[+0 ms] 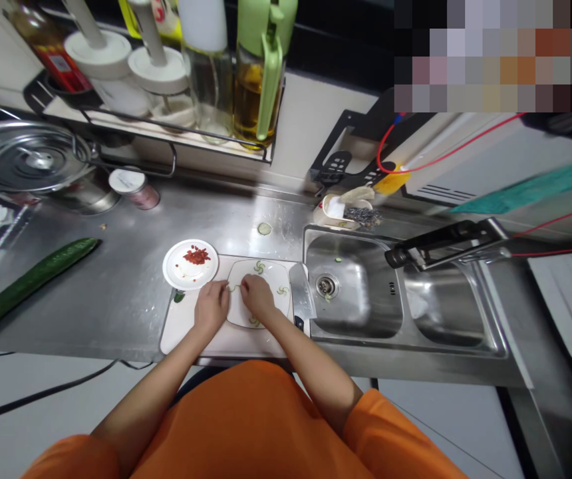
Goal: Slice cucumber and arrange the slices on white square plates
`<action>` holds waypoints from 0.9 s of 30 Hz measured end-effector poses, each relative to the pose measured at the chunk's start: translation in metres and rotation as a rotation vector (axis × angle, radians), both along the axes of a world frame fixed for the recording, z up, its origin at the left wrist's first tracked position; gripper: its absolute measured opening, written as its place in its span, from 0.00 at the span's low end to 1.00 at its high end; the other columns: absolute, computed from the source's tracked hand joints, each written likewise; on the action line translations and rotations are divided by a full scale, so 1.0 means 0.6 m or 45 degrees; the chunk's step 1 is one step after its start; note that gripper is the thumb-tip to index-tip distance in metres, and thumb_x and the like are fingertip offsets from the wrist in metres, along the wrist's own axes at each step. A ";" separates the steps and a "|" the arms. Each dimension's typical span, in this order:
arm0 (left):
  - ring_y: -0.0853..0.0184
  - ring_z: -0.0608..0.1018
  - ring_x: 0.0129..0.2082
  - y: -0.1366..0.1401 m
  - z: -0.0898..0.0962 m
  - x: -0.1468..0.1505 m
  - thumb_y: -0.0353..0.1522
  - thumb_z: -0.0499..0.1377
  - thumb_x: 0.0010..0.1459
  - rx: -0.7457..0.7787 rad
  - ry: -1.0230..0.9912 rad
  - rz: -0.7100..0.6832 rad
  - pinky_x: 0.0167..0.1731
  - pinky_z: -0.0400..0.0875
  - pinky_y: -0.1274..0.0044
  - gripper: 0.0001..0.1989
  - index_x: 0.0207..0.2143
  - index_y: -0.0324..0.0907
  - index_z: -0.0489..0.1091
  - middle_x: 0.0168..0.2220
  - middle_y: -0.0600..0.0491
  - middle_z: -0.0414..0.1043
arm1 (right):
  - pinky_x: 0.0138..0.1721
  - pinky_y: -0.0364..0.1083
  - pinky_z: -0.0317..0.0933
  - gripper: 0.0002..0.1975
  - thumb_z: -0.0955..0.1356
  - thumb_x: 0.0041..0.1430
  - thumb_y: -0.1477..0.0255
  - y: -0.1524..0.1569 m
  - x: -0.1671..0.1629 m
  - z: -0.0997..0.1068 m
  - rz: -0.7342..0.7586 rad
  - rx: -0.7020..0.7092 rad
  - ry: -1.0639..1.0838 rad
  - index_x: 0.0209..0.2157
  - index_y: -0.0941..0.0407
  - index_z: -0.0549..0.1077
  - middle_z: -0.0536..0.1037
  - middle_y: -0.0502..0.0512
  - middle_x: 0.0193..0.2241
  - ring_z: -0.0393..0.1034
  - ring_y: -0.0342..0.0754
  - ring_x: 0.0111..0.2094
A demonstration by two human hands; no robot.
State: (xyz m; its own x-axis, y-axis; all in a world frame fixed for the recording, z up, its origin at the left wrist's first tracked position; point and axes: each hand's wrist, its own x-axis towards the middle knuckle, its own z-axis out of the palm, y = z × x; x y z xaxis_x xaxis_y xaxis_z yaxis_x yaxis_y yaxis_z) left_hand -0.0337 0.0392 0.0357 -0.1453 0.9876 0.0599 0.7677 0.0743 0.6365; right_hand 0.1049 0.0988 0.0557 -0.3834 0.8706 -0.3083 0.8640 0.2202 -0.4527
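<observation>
A squarish white plate lies on a white cutting board. Small green swirl-shaped pieces, which look like cut cucumber, sit near its rim. Over the plate, my left hand and my right hand face each other with pinched fingers. A thin pale-green strip, probably cucumber, stretches between them. A broad-bladed knife rests along the board's right edge. Behind my left hand, a round white plate holds small red pieces. A dark green scrap lies on the board.
A long cucumber lies on the steel counter at left, near a lidded pot and a small jar. A double sink is at right. Bottles and seasoning jars fill a wall rack. A cucumber slice lies behind the board.
</observation>
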 end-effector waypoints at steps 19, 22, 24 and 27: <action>0.63 0.71 0.39 -0.004 -0.008 -0.001 0.33 0.53 0.56 0.029 -0.050 -0.002 0.44 0.66 0.72 0.12 0.39 0.42 0.73 0.36 0.47 0.68 | 0.35 0.48 0.53 0.18 0.58 0.62 0.73 -0.048 0.018 0.008 0.238 0.138 -0.129 0.52 0.50 0.66 0.68 0.60 0.42 0.54 0.54 0.43; 0.63 0.71 0.39 -0.004 -0.003 -0.006 0.34 0.53 0.57 0.036 -0.070 0.021 0.44 0.66 0.72 0.12 0.40 0.42 0.73 0.36 0.48 0.68 | 0.36 0.48 0.53 0.18 0.59 0.62 0.72 -0.048 0.020 0.011 0.204 0.133 -0.092 0.52 0.50 0.67 0.69 0.59 0.41 0.55 0.54 0.43; 0.62 0.71 0.39 -0.004 0.003 -0.015 0.34 0.53 0.57 0.048 -0.025 0.071 0.45 0.65 0.71 0.13 0.40 0.42 0.73 0.37 0.47 0.68 | 0.37 0.48 0.54 0.18 0.59 0.61 0.72 -0.048 0.024 0.013 0.165 0.126 -0.049 0.52 0.51 0.67 0.69 0.59 0.41 0.55 0.54 0.44; 0.57 0.66 0.45 -0.006 0.013 -0.032 0.35 0.54 0.56 0.064 0.169 0.161 0.46 0.62 0.65 0.13 0.40 0.43 0.74 0.42 0.44 0.65 | 0.39 0.49 0.54 0.17 0.60 0.60 0.73 -0.050 0.034 0.020 0.084 0.129 0.001 0.51 0.52 0.69 0.70 0.59 0.40 0.55 0.53 0.44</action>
